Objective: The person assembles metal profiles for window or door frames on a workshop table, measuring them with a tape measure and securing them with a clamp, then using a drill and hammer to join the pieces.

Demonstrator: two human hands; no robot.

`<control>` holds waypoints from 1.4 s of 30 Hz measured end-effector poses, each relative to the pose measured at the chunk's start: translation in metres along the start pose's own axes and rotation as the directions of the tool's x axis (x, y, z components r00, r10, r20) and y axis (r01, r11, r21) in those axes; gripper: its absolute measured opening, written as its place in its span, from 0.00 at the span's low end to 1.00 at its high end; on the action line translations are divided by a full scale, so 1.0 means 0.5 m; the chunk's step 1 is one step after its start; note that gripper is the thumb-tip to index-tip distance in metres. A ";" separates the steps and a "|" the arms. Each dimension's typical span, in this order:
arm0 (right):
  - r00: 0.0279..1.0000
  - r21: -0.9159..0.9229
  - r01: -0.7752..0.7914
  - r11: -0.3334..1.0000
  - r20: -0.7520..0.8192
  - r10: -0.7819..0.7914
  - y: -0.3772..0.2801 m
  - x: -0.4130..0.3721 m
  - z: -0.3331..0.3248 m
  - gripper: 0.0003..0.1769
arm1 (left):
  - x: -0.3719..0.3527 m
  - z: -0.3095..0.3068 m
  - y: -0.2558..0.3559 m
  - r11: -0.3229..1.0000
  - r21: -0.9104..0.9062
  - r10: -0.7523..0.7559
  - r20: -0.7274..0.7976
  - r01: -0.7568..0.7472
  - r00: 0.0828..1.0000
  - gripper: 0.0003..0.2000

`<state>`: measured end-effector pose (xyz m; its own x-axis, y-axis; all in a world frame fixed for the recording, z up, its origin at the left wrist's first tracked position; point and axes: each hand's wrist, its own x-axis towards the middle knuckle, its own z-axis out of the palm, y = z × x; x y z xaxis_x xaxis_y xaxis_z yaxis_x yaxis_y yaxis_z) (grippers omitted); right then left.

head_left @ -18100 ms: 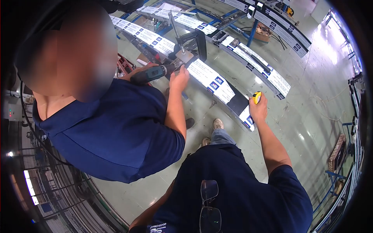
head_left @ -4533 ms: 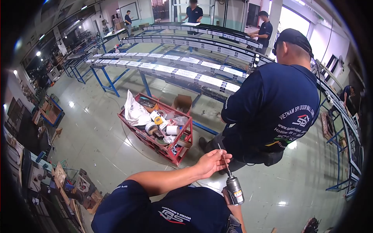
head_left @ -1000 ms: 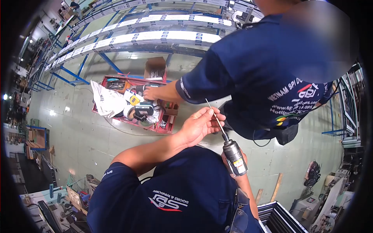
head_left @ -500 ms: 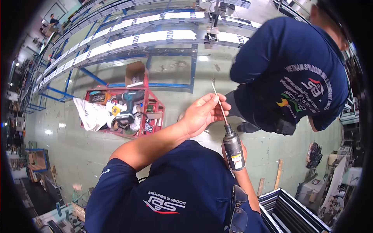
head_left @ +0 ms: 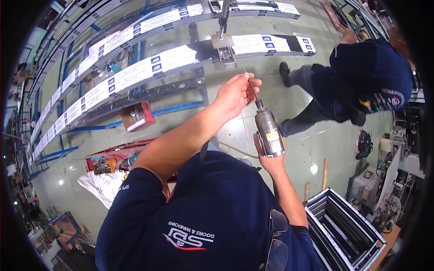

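Note:
My right hand [head_left: 272, 159] is wrapped round the body of a dark power screwdriver [head_left: 267, 126] with yellow and white labels. Its long thin bit [head_left: 251, 89] points up and away from me. Around the bit, close to its tip, the fingers of my left hand [head_left: 235, 95] are pinched. Just beyond the tip sits a small metal tray [head_left: 225, 56] with small parts in it, below an upright post [head_left: 223, 22]. White-labelled profiles [head_left: 131, 74] run along a blue rack on both sides of the tray.
A co-worker [head_left: 370, 81] in a navy shirt strides at the right. A red tool cart [head_left: 122, 151] with a white bag [head_left: 101, 187] stands left of me, partly behind my arm. Dark frames [head_left: 348, 226] are stacked at lower right. A thin hose [head_left: 235, 150] curves near my waist.
The rack and its tray have come closer as I moved forward, and the tool cart has slid back beside me. The co-worker has moved off to the right. Both hands keep their grip.

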<state>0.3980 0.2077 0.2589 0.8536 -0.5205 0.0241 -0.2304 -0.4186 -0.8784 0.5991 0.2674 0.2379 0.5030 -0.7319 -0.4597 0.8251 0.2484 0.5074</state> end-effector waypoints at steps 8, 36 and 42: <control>0.961 -0.021 -0.255 0.967 0.103 0.256 -0.041 0.175 0.033 0.21 | 0.139 -0.054 0.081 0.997 -0.067 -0.052 -0.146 0.043 0.988 0.07; 0.910 -0.154 -0.369 0.917 0.139 0.390 -0.043 0.296 0.071 0.10 | 0.187 -0.112 0.128 0.988 -0.080 -0.140 -0.131 0.130 0.981 0.15; 0.885 -0.132 -0.416 0.900 0.171 0.434 -0.052 0.309 0.072 0.19 | 0.178 -0.119 0.129 0.984 -0.114 -0.143 -0.077 0.134 0.987 0.19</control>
<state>0.5525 0.1650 0.2686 0.7350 -0.5150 -0.4411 -0.6238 -0.2588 -0.7375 0.7124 0.2559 0.1865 0.3980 -0.7092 -0.5820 0.9089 0.2186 0.3552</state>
